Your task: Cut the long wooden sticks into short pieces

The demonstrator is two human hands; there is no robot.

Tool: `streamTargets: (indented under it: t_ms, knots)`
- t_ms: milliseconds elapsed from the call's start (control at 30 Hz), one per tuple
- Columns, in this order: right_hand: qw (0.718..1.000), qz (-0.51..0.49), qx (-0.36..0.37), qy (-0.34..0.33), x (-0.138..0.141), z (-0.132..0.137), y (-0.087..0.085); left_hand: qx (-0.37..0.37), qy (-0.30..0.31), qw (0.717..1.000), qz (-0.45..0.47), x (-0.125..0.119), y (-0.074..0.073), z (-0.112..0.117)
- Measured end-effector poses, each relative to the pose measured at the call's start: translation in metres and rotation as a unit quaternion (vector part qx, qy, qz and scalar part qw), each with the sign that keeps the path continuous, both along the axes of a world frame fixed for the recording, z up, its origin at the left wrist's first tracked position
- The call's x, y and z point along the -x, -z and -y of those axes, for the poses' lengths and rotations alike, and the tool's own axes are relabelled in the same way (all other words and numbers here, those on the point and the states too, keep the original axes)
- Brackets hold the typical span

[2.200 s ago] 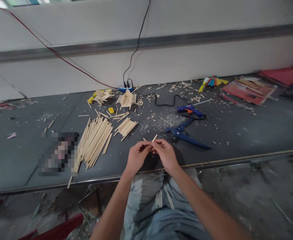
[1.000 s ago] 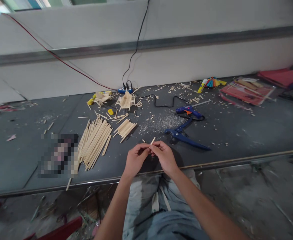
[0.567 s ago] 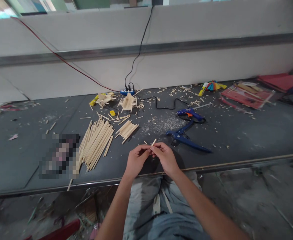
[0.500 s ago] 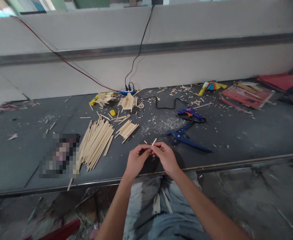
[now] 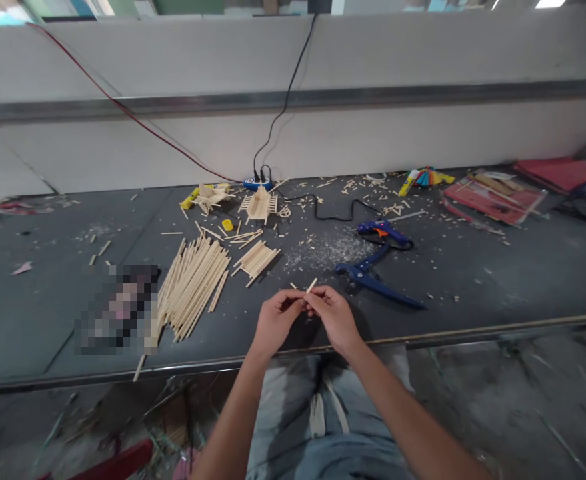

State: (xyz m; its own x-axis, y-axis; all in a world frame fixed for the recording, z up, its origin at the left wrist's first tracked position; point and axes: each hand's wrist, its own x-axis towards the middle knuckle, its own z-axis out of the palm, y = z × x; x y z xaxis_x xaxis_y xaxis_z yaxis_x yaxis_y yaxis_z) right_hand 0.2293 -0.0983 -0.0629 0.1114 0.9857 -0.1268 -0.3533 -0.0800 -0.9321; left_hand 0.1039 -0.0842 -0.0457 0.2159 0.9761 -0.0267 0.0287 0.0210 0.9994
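Close together over the table's front part, my left hand [image 5: 279, 320] and my right hand [image 5: 333, 316] pinch a short wooden stick [image 5: 311, 286] between their fingertips. Its upper end pokes out past the fingers; the lower end is hidden. A second small stick piece [image 5: 293, 285] shows just beyond my left fingers. To the right lies a blue cutter [image 5: 373, 280] with its handles spread. Left of my hands are a small flat panel of joined sticks [image 5: 257, 260] and a big pile of long wooden sticks [image 5: 195, 287].
Small stick models [image 5: 259, 204] stand at the back near a blue power socket [image 5: 257, 183]. A blue glue gun [image 5: 385, 231] lies behind the cutter, its black cord [image 5: 333, 217] running back. Red folders [image 5: 493, 197] lie far right, a blurred dark object [image 5: 123, 307] left. Offcuts litter the table.
The view has shifted slightly. Both hands stay together with the short stick between the fingertips, and the things on the table lie as before.
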Motion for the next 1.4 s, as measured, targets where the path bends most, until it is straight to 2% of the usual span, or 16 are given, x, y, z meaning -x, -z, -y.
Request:
streamTargets:
  t_ms: [467,633,867,1100,1267,1400]
  knots:
    - [1.0,-0.012,0.024,-0.013,-0.002,0.002,-0.004,0.018,-0.002,1.0,0.012,-0.001,-0.002,0.001]
    - [0.999,-0.017,0.04,-0.012,-0.003,-0.008,-0.014,0.022,-0.018,1.0,0.009,-0.004,-0.007,-0.008]
    - [1.0,0.016,0.018,-0.003,-0.014,-0.045,-0.036,0.008,-0.025,1.0,0.013,-0.015,-0.021,-0.042]
    - [0.998,0.064,-0.022,-0.006,-0.026,-0.091,-0.049,-0.016,-0.048,0.998,0.022,-0.029,-0.039,-0.086]
    - [0.997,0.066,-0.027,-0.002,-0.025,-0.121,-0.048,-0.021,-0.056,0.998,0.007,-0.029,-0.038,-0.113]
    - [0.998,0.052,-0.015,-0.024,-0.023,-0.133,-0.04,-0.01,-0.058,0.998,-0.007,-0.025,-0.034,-0.123]
